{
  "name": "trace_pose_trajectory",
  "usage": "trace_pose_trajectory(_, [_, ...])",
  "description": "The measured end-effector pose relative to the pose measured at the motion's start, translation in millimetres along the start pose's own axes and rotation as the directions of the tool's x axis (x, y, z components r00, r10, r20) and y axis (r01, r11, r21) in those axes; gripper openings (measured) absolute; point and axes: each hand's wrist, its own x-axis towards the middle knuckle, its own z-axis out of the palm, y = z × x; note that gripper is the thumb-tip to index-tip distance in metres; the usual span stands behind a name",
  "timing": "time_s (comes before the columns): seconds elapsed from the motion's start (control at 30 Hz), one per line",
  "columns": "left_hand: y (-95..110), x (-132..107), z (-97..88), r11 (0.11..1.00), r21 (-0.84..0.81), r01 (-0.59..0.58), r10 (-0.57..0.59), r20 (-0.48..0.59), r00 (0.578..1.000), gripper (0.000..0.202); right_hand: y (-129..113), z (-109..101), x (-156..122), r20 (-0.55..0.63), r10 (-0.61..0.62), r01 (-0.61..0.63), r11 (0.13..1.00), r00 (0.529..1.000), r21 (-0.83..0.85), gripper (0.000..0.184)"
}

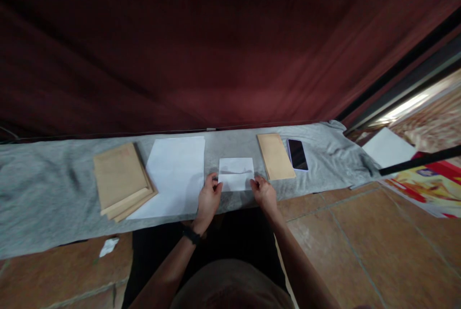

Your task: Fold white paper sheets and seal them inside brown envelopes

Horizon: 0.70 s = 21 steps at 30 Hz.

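Observation:
A folded sheet of white paper lies in front of me on the grey cloth, a dark gap showing across its middle where the fold stands up. My left hand pinches its left edge between thumb and fingers. At the opposite edge, my right hand grips the paper the same way. Left of it rests a stack of white sheets. Several brown envelopes overlap that stack's left side. Another brown envelope is to the right of my right hand.
A phone with a dark screen lies beside the right envelope. The grey cloth covers a long, narrow surface before a dark red curtain. On the tiled floor is a crumpled white scrap. A colourful printed box or sheet is at far right.

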Motion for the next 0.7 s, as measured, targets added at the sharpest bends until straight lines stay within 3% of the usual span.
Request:
trace_pose_trajectory(0.13, [6.4,5.4,2.3,0.996,0.068,0.053,-0.051,-0.022,0.998,0.044,-8.3,-5.7,5.8,0.051,0.077,-0.075,0.996,0.996,-0.048,0.023])
trace_pose_trajectory(0.37, [2.3,2.1,1.3,0.999,-0.036,0.009,-0.01,-0.017,1.0,0.053,-13.4,-11.3,13.5,0.098,0.151,-0.143,0.987,0.984,-0.077,0.026])
trace_pose_trajectory(0.7, [13.3,15.6,1.2,0.985,0.14,0.095,-0.102,0.039,0.994,0.037,-18.8,-15.4,18.0,0.111,0.17,-0.155,0.979,0.979,-0.134,0.031])
